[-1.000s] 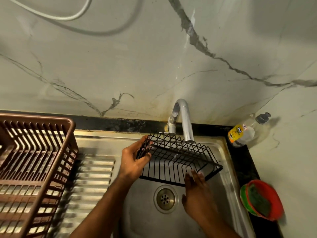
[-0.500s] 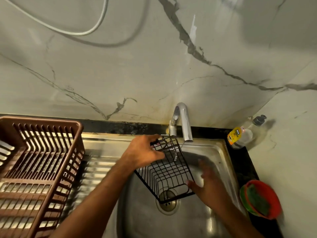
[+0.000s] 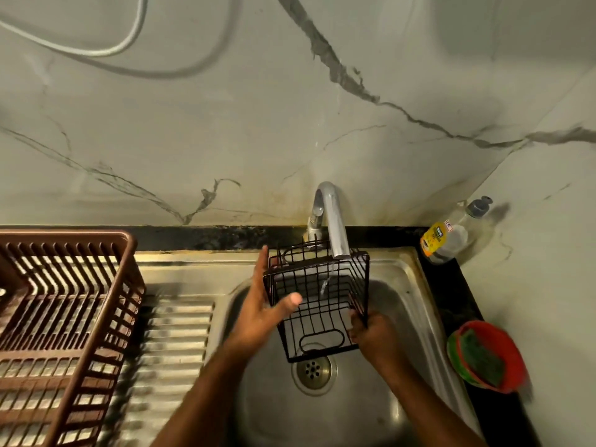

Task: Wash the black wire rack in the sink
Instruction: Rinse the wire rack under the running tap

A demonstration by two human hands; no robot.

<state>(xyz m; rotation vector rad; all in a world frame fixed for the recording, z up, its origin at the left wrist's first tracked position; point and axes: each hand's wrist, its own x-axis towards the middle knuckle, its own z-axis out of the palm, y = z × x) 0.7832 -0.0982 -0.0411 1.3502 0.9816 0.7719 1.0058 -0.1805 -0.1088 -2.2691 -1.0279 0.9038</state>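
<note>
I've got the black wire rack [image 3: 317, 298] held over the sink [image 3: 403, 285], right under the tap [image 3: 332, 221] with a thin stream hitting it. My left hand [image 3: 264, 314] presses its side, fingers straight; my right hand [image 3: 375, 333] looks curled round the lower corner, hard to tell.

The wire rack [image 3: 317, 295] is black, a grid of thin bars, over a dull steel-grey sink [image 3: 400, 285] with a ribbed drainboard [image 3: 174, 343]. On the left sits a brown slatted basket [image 3: 64, 311]. The far wall [image 3: 225, 124] is pale marble with grey veins. On the right, a red bowl [image 3: 512, 353] holds a green scrubber [image 3: 480, 359]; the bottle [image 3: 448, 237] wears a yellow label.
</note>
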